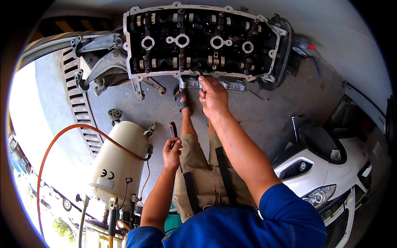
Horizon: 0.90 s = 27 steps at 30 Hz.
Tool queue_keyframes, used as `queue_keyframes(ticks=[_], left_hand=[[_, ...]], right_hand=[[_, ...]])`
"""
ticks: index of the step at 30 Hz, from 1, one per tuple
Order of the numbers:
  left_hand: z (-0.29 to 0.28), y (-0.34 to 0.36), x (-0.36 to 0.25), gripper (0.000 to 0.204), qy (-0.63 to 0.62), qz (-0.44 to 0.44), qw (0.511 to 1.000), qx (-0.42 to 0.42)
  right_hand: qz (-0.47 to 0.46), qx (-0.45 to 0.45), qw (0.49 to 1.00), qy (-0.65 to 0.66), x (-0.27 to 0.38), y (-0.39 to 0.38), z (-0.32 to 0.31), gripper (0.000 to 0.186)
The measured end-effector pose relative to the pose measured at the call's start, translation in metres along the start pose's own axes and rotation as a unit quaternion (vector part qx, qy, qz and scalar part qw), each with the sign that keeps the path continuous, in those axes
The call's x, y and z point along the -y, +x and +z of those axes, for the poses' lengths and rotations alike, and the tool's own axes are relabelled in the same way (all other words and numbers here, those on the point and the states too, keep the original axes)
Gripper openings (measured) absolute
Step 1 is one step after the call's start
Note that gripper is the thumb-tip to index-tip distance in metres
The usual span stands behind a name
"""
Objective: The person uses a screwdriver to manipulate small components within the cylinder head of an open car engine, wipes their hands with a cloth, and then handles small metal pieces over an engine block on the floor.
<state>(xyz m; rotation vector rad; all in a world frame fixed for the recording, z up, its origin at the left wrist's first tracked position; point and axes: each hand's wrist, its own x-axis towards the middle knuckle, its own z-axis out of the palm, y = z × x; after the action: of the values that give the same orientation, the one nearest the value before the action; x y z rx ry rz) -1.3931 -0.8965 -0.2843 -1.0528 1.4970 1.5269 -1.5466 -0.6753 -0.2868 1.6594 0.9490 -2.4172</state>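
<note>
My left hand (171, 153) is closed around a screwdriver; its red and black handle (173, 129) sticks out above the fingers, and a thin shaft shows below them. Ahead of me lies an engine cylinder head (182, 75) with its cover off, baring dark camshafts (165, 63) and several round metal rings. My right hand (214, 97) reaches to the near rim, its thumb and fingers pinched together by a small dark piece (198, 69). Whether that piece is in the grip or part of the engine is hard to tell.
A cream air tank (120, 159) with an orange hose (62, 134) stands at left. Metal suspension arms (108, 62) lie beside the engine's left end. At right are a white car bumper with a headlight (320, 196) and a tire (316, 138). A floor grate (80, 103) runs at left.
</note>
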Motion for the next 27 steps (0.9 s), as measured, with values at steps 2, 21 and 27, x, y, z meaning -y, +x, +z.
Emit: queue_keyframes(ticks=[2,21,27], left_hand=[[0.0,0.001,-0.001,0.014,-0.011,0.004,1.0,0.0],[-0.01,0.002,-0.002,0.01,0.009,-0.005,1.0,0.0],[-0.007,0.003,-0.003,0.01,0.002,-0.007,1.0,-0.001]], right_hand=[[-0.041,-0.002,0.999,-0.027,-0.003,0.0,-0.002,0.019],[0.045,0.077,0.996,0.01,0.018,0.003,-0.015,0.015],[-0.09,0.074,0.978,-0.175,0.015,0.017,-0.031,0.012]])
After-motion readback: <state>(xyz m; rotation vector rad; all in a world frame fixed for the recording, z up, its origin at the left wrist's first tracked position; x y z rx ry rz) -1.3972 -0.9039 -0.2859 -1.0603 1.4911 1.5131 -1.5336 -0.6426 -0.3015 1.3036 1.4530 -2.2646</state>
